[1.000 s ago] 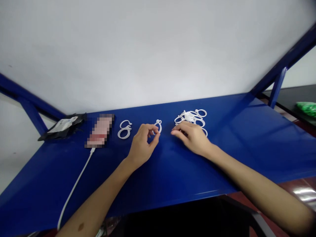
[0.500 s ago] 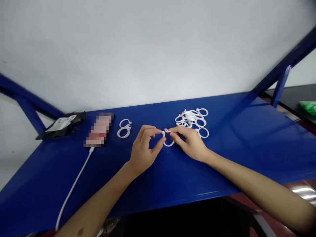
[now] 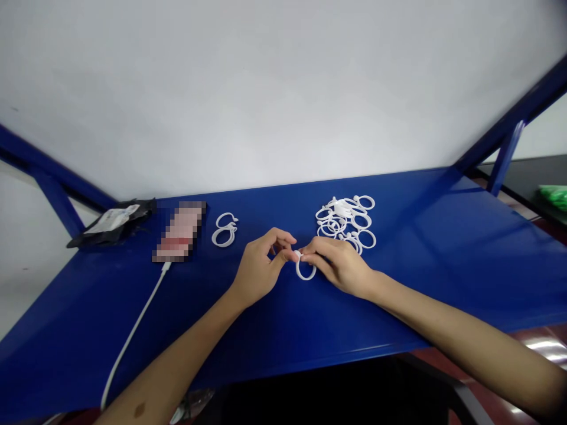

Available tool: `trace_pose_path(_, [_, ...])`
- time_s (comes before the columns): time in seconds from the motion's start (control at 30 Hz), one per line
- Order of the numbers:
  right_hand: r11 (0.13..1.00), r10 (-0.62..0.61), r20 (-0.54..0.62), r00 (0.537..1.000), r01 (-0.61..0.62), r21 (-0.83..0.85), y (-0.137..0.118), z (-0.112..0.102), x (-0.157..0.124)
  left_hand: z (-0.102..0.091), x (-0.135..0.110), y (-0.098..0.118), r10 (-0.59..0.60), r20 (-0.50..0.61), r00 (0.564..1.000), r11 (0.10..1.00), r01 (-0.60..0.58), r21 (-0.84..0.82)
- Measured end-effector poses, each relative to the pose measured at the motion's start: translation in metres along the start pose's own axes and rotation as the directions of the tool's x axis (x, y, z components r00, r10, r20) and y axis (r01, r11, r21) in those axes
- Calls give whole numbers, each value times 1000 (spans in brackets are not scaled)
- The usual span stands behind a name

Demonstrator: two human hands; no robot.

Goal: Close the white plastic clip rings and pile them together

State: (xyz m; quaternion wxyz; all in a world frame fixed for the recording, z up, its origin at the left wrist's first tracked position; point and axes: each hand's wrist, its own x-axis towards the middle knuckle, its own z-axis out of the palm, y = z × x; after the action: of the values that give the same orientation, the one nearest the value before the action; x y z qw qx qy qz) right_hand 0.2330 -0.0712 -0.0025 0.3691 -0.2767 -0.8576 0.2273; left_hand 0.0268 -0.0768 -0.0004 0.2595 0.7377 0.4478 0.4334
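Note:
A white plastic ring (image 3: 305, 273) hangs between both hands just above the blue table (image 3: 443, 254). My left hand (image 3: 259, 268) pinches its top from the left with thumb and forefinger. My right hand (image 3: 339, 262) pinches the same spot from the right, so the fingertips meet over the ring's clasp. Behind my right hand lies a pile of several white rings (image 3: 348, 218). Two linked white rings (image 3: 225, 230) lie apart, left of my left hand.
A phone (image 3: 179, 231) lies at the back left with a white cable (image 3: 133, 333) running toward the front edge. A black packet (image 3: 113, 221) sits at the far left. Blue frame bars (image 3: 505, 159) rise at both ends. A green object (image 3: 553, 195) lies on a dark surface at right.
My right hand left the pile and joined my left hand on one ring. Both hands then drew slightly closer to me and pressed the ring's open ends together.

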Motion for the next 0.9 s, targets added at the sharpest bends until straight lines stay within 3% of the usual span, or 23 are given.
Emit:
trace_pose_path(0.27, [985,-80,2,997,80,-152,1,1,-4,-1,1,6,-80,64,995,997,81,-5])
trace_pose_path(0.47, [942,-161,110,981,186,-278,1,3,-7,-1,1,-1,-99,156,983,995,99,11])
trace_pose_path(0.6, [929,-70,124,990,110,-354,6,-3,0,-9,9,-15,-65,183,981,967,17,254])
trace_pose_path(0.67, [912,-9,39,999,24,-409,13,-14,4,-20,15,-20,-51,147,988,879,-26,475])
trace_pose_path(0.77, [855,56,-109,992,-104,-508,30,-41,6,-42,22,-25,-130,-16,991,606,92,790])
trace_pose_path(0.83, [789,113,-145,983,-178,-588,41,-60,4,-55,24,-28,-218,-88,972,430,176,885])
trace_pose_path(0.9, [768,165,-151,975,-223,-600,50,-75,2,-63,24,-32,-320,-102,942,329,211,920])
